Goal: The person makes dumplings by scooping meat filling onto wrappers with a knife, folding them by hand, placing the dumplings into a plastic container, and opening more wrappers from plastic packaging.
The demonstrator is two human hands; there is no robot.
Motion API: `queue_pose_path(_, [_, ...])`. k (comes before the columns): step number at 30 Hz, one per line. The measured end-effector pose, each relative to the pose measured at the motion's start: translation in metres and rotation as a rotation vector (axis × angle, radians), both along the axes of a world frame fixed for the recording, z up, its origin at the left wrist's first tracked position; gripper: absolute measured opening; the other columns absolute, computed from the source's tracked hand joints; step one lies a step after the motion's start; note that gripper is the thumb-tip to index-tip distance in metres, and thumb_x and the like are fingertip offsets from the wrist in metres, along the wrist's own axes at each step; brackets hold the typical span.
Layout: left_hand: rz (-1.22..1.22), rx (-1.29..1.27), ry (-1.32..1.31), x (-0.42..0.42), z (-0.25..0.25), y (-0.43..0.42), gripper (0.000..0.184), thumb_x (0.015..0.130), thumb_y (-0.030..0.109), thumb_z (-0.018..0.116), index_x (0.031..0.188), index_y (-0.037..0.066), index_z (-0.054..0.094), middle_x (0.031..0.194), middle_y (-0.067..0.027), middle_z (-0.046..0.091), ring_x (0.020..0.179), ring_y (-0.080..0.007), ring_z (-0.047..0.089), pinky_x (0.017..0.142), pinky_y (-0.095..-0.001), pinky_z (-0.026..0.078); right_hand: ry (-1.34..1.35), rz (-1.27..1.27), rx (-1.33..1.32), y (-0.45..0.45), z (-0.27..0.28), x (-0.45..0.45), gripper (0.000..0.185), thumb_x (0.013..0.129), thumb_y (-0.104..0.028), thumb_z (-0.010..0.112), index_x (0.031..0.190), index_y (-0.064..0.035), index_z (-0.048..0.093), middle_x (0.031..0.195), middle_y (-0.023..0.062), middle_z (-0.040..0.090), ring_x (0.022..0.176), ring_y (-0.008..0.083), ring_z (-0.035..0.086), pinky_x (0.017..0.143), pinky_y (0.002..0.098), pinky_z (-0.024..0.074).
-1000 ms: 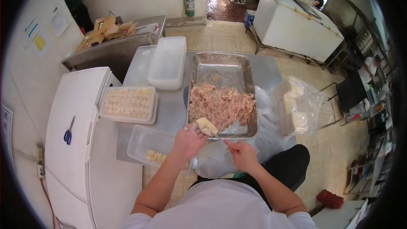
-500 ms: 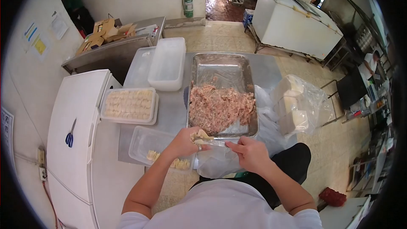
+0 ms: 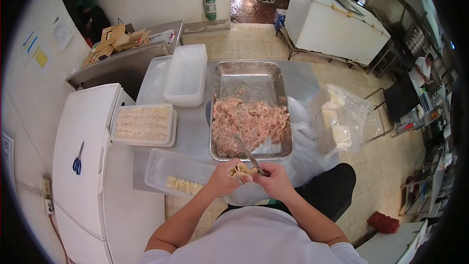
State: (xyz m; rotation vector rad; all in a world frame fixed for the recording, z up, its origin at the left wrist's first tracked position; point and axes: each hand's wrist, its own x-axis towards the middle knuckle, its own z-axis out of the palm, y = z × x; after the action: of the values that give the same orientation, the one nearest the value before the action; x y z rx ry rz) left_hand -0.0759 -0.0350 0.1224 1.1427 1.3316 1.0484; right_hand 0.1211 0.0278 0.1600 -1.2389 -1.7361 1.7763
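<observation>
Over the near edge of a metal tray (image 3: 218,76) of pinkish ground meat filling (image 3: 249,122), my left hand (image 3: 224,180) closes round a pale dumpling (image 3: 243,171) with folded, ruffled wrapper edges. Right beside it, my right hand (image 3: 274,182) grips a narrow flat metal spatula (image 3: 248,151), its blade pointing up and away over the meat. Whether filling sits inside the wrapper is hard to make out. To the left, a clear plastic container (image 3: 161,164) has a row of finished dumplings (image 3: 183,186) along its near side.
A lidded tub packed with dumplings (image 3: 144,122) stands left, by a white freezer (image 3: 88,132) with scissors (image 3: 78,159) on top. Empty plastic tubs (image 3: 185,76) sit behind. At right lies a plastic bag of wrapper stacks (image 3: 334,117). Other people are in the background.
The spatula has swung from lying sideways across the wrapper to pointing up toward the tray. My right hand has moved left, closer to my left hand; the wrapper now looks gathered upright.
</observation>
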Motion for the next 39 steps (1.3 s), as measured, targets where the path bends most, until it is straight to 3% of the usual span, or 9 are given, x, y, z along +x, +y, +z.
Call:
queue_pose_path(4, [-0.047,0.05,0.339,-0.001,0.01,-0.003,0.047,0.077,0.04,0.088,0.098,0.003,0.068,0.079,-0.011,0.066,0.07,-0.0218,0.058,0.067,-0.0342,0.05,-0.061,0.063,0.119,0.005,0.0,-0.007,0.017,0.091,-0.014,0.072,0.097,0.0015,0.076,0.069,-0.002,0.061,0.061,0.0065,0.048,0.056,0.0272,0.0407])
queue_pose_path(7, [-0.057,0.135,0.316,0.003,0.02,-0.005,0.041,0.078,0.033,0.087,0.1,0.004,0.069,0.08,-0.0144,0.067,0.068,-0.0297,0.059,0.066,-0.0377,0.05,-0.098,0.148,0.125,0.008,0.013,-0.016,0.016,0.093,-0.012,0.07,0.099,0.0018,0.075,0.072,-0.0015,0.065,0.065,0.0053,0.053,0.059,0.0258,0.0441])
queue_pose_path(10, [-0.066,0.195,0.368,-0.001,0.011,-0.009,0.032,0.082,0.026,0.083,0.102,0.005,0.071,0.081,-0.0128,0.068,0.069,-0.0259,0.064,0.066,-0.0389,0.051,-0.023,0.136,-0.028,0.007,0.001,-0.021,0.015,0.094,-0.008,0.068,0.103,0.0021,0.074,0.077,0.0004,0.069,0.071,0.0061,0.059,0.064,0.0256,0.0483])
queue_pose_path(16, [0.079,-0.074,-0.27,-0.018,-0.025,-0.027,0.02,0.094,0.02,0.07,0.091,0.001,0.069,0.078,-0.0031,0.068,0.066,-0.0139,0.062,0.063,-0.0305,0.051,0.072,0.035,0.078,0.018,-0.02,-0.015,0.013,0.094,-0.009,0.067,0.099,0.0018,0.072,0.08,0.0018,0.069,0.073,0.0073,0.059,0.067,0.026,0.0474])
queue_pose_path(19, [0.287,-0.234,-0.031,-0.048,-0.035,-0.045,0.01,0.092,0.01,0.064,0.09,0.001,0.067,0.074,-0.0001,0.063,0.061,-0.0123,0.058,0.061,-0.0286,0.051,0.022,0.015,0.01,0.019,-0.016,-0.011,0.012,0.095,-0.01,0.067,0.099,0.0003,0.072,0.079,-0.0004,0.069,0.07,0.0051,0.055,0.063,0.0236,0.0427])
queue_pose_path(25, [0.761,-0.2,0.583,-0.152,-0.055,-0.085,0.031,0.096,0.028,0.068,0.086,-0.001,0.07,0.074,-0.0083,0.068,0.07,-0.0178,0.061,0.067,-0.0352,0.05,0.017,-0.004,-0.065,0.01,-0.032,-0.003,0.013,0.095,-0.011,0.068,0.1,0.0003,0.072,0.077,-0.0013,0.069,0.06,0.0016,0.044,0.054,0.0222,0.0344])
queue_pose_path(28, [0.707,-0.524,0.685,-0.186,-0.034,-0.101,0.037,0.094,0.033,0.068,0.088,-0.003,0.07,0.077,-0.0157,0.068,0.07,-0.0219,0.063,0.069,-0.0382,0.052,0.017,-0.011,-0.088,0.009,-0.038,-0.002,0.015,0.095,-0.011,0.068,0.102,0.0022,0.071,0.076,0.0001,0.069,0.061,0.003,0.047,0.055,0.0225,0.0363])
queue_pose_path(31, [0.568,-0.671,0.487,-0.222,-0.064,-0.128,0.043,0.09,0.039,0.074,0.093,-0.004,0.071,0.084,-0.0231,0.069,0.076,-0.0312,0.068,0.073,-0.0433,0.053,0.012,-0.003,-0.093,0.006,-0.039,-0.002,0.016,0.095,-0.01,0.068,0.102,0.0039,0.071,0.077,0.0015,0.069,0.063,0.0044,0.051,0.057,0.0229,0.0381])
queue_pose_path(39, [0.223,-0.799,1.024,-0.213,-0.062,-0.112,0.041,0.079,0.033,0.081,0.092,-0.005,0.074,0.097,-0.0291,0.071,0.092,-0.0438,0.07,0.08,-0.0479,0.055,-0.005,0.034,-0.067,0.003,-0.049,-0.002,0.017,0.095,-0.011,0.067,0.101,0.0045,0.071,0.076,0.0011,0.068,0.064,0.0049,0.053,0.058,0.0238,0.0395])
